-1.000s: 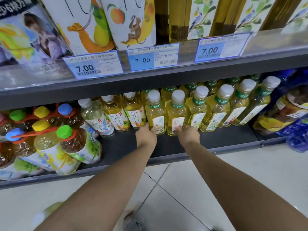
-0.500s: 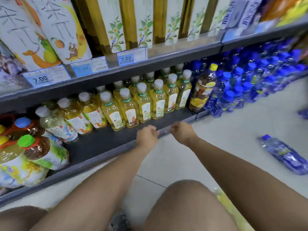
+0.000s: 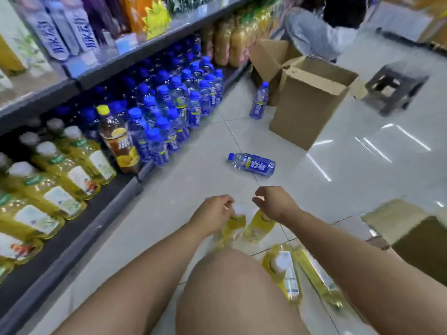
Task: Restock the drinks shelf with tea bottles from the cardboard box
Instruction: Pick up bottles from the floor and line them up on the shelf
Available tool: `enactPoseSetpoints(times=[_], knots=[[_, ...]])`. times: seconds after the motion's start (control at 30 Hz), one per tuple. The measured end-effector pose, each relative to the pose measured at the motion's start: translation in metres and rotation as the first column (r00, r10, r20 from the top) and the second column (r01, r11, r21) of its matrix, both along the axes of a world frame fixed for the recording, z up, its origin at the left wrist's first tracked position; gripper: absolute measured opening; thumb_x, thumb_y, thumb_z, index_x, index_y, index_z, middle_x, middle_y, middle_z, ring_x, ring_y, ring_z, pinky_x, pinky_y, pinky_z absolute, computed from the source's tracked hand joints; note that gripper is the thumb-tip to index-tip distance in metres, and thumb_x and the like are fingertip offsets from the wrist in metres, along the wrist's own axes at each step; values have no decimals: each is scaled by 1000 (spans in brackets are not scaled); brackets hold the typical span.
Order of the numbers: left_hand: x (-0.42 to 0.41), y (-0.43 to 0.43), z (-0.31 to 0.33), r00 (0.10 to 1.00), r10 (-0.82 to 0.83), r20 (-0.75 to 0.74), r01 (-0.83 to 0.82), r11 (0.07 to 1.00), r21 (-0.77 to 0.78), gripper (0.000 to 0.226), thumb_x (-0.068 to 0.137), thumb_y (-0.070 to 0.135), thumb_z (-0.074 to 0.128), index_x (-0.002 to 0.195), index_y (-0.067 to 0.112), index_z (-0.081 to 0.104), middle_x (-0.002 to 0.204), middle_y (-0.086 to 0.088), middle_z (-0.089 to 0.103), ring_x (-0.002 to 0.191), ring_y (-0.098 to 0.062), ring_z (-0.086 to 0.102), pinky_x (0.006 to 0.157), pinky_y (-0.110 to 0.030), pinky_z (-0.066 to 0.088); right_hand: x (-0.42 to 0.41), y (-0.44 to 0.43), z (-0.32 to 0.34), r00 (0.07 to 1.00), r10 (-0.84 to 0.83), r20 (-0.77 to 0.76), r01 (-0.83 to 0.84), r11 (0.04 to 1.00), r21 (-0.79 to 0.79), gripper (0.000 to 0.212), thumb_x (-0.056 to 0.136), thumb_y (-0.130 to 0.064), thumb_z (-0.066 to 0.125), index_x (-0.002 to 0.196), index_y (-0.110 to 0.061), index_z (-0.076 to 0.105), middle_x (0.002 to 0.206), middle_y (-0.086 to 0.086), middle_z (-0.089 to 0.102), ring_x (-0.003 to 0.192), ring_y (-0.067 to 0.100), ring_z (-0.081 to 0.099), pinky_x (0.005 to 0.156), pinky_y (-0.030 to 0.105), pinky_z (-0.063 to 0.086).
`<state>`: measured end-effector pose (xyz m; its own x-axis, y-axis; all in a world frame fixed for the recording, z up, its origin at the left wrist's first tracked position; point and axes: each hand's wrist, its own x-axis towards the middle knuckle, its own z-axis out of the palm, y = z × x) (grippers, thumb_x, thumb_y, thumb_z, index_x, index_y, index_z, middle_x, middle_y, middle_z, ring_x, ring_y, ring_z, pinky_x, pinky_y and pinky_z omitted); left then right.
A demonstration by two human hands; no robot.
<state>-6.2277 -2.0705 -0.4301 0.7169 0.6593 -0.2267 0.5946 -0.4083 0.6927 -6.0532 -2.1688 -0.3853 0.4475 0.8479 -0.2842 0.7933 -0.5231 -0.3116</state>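
Two yellow tea bottles stand on the floor in front of my knee. My left hand (image 3: 215, 211) curls round the neck of the left tea bottle (image 3: 232, 229), whose white cap shows by my fingers. My right hand (image 3: 273, 204) curls over the top of the right tea bottle (image 3: 260, 224); its cap is hidden. More tea bottles (image 3: 286, 272) lie on the floor to the right of my knee. A cardboard box (image 3: 411, 228) sits at the lower right. Rows of the same tea bottles (image 3: 72, 170) fill the bottom shelf (image 3: 72, 245) on the left. The frame is blurred.
Blue water bottles (image 3: 169, 112) crowd the shelf further along. One blue bottle (image 3: 251, 164) lies on the tiles and another (image 3: 260, 100) stands by an open cardboard box (image 3: 307, 100). A stool (image 3: 394, 90) and a crouching person (image 3: 316, 32) are beyond.
Both hands left the shelf's front edge and came down to the tea bottles on the floor. My view swung right, from the shelf to the aisle.
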Motion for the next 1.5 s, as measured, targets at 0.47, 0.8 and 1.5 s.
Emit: enactPoseSetpoints(times=[0.47, 0.8, 1.5], knots=[[69, 6, -65, 915, -152, -373, 234, 954, 186, 44, 91, 34, 63, 130, 18, 53, 122, -9, 52, 114, -31, 54, 86, -38, 50, 73, 2, -73, 989, 40, -144, -72, 971, -227, 45, 91, -44, 64, 130, -21, 58, 120, 9, 64, 104, 27, 62, 91, 32, 48], [31, 51, -62, 942, 283, -179, -287, 958, 3, 48, 85, 39, 75, 116, 7, 55, 110, -15, 64, 100, -35, 63, 79, -36, 54, 52, 39, -84, 999, 43, -23, -47, 959, -280, 38, 85, -35, 67, 113, -9, 60, 111, 14, 58, 99, 30, 58, 76, 32, 49], [-236, 132, 75, 744, 658, 116, -657, 688, 310, 36, 93, 23, 67, 123, 9, 54, 107, -14, 64, 96, -34, 63, 77, -38, 51, -204, 213, 55, 774, 608, 178, -633, 732, 252, 36, 92, -21, 62, 127, -15, 53, 124, 8, 55, 108, 35, 57, 86, 40, 47]])
